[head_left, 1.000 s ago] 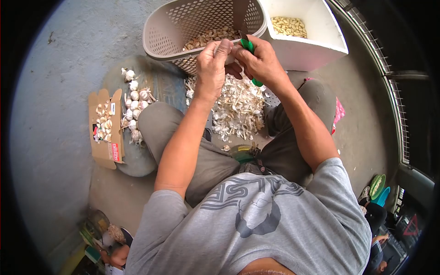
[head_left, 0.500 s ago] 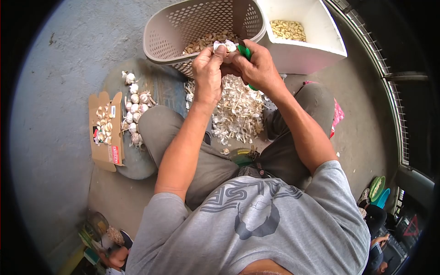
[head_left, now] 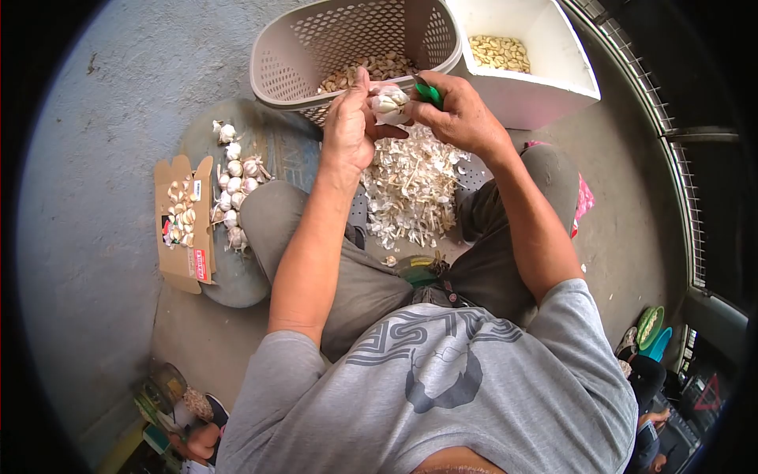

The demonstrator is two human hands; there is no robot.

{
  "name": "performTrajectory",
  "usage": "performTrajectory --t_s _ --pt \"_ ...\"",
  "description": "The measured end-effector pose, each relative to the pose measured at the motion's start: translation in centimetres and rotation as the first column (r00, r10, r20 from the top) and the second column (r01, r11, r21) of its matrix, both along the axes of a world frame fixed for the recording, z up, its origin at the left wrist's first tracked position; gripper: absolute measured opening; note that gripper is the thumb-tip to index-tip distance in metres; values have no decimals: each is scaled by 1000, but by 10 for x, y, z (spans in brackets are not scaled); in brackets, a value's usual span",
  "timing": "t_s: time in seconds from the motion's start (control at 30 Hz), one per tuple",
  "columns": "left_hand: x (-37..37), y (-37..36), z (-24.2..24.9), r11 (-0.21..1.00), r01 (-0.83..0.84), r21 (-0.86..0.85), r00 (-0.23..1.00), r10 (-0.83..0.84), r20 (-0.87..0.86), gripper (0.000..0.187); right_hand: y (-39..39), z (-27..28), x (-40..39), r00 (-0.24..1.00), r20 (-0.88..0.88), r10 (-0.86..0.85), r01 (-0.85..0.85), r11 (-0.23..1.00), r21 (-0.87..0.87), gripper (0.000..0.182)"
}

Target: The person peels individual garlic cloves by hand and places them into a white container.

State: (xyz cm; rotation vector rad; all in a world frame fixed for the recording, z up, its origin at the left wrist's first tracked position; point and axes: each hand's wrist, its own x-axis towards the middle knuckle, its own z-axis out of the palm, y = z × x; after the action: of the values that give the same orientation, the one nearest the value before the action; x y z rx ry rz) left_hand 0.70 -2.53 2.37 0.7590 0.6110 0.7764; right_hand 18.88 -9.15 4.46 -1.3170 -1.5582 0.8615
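Note:
A partly peeled garlic bulb is held up in front of the basket. It rests in the fingers of my left hand, the thumb raised and the other fingers beneath it. My right hand grips a small green-handled knife and has its thumb and fingers at the bulb's right side. The knife's dark blade is only partly visible. Below both hands lies a heap of garlic skins.
A perforated basket contains garlic cloves; a white foam box beside it contains peeled cloves. On the left, whole garlic bulbs lie on a round stool near a cardboard box with cloves. Other people appear at the lower corners.
My left hand has opened out and turned, with its thumb now upright. The bulb has come lower and shows pale cloves. The right hand has shifted slightly right with the knife.

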Motion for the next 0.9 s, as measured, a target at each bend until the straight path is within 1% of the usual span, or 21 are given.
performTrajectory --t_s 0.03,0.07,0.13,0.17,0.27,0.37,0.43,0.47,0.53,0.57,0.67,0.77,0.8,0.87,0.9 --pt "-1 0 2 998 61 -14 997 -61 49 32 -1 4 1 1000 -22 -13 13 999 -31 20" --pt "1 -2 1 996 40 74 999 -39 -8 33 -1 6 3 999 -44 -27 24 998 -61 20" --pt "8 -8 -3 968 10 249 993 19 -115 33 0 3 5 999 -25 -40 38 998 -48 21" --pt "8 -9 -5 971 -14 238 995 38 -96 33 0 1 5 999 -16 -46 45 998 -42 21" --pt "8 -9 -9 980 -71 184 996 81 -46 33 0 -3 1 998 61 -26 19 994 109 18" --pt "3 -4 -18 992 -101 78 995 102 -1 33 1 -5 -1 997 66 -32 25 994 108 20" --pt "2 -3 -21 991 -133 -20 991 133 22 34 1 -2 2 1000 -20 -21 22 999 30 21" --pt "2 -2 -23 994 -106 2 994 106 -23 35 1 0 3 998 -63 -17 16 1000 -10 21" --pt "1 0 -21 998 -50 45 992 55 -114 38 0 3 2 1000 -22 -18 18 1000 -1 20" --pt "-1 1 -20 999 -26 29 996 28 -89 39 -1 4 2 1000 -2 -21 21 1000 2 20" --pt "1 -1 0 999 41 -11 999 -41 -28 39 -4 3 2 999 -52 -5 5 1000 5 20" --pt "7 -7 -4 949 106 298 981 -50 -188 32 -9 12 -1 996 74 -53 54 999 -9 20" --pt "9 -8 -7 970 51 239 994 -25 -111 26 -10 15 -4 995 72 -63 64 998 -15 20" --pt "14 -11 -12 976 -36 214 998 45 -39 23 -11 19 -10 994 67 -82 84 996 -28 19" --pt "15 -11 -14 977 -78 199 997 80 -4 21 -11 19 -12 994 85 -70 70 998 8 19"
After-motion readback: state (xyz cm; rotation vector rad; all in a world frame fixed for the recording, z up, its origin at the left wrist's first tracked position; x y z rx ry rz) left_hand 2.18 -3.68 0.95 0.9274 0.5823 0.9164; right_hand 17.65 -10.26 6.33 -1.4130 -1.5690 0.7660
